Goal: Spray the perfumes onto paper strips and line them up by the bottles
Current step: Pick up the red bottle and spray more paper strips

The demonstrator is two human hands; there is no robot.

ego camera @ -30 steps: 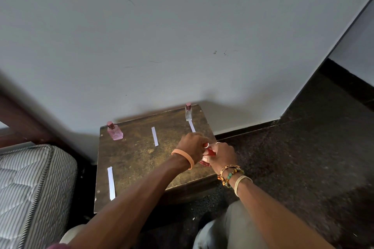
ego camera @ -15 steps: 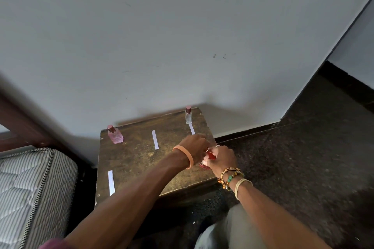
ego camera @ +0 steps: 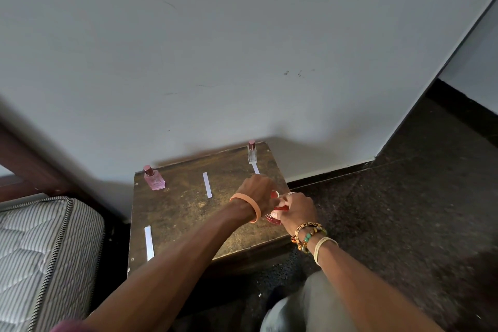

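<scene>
A small red perfume bottle (ego camera: pixel 274 218) stands near the right front edge of the wooden table (ego camera: pixel 188 213). My right hand (ego camera: pixel 297 210) grips its body. My left hand (ego camera: pixel 258 193) curls its fingers round the bottle's red top; the fingertips are hidden. A pink perfume bottle (ego camera: pixel 154 179) stands at the back left and a clear bottle (ego camera: pixel 252 152) with a pink cap at the back right. A white paper strip (ego camera: pixel 255 168) lies in front of the clear bottle, partly behind my left hand. Another strip (ego camera: pixel 207 185) lies at the back middle, and a third strip (ego camera: pixel 149 243) at the front left.
The table stands against a grey wall (ego camera: pixel 215 62). A striped mattress (ego camera: pixel 40 250) lies to the left of it, and dark speckled floor (ego camera: pixel 390 210) spreads to the right. My knee in grey cloth (ego camera: pixel 310 304) is below the table's front edge.
Both hands stay on the red bottle at the same spot on the table. Only the view has shifted a little.
</scene>
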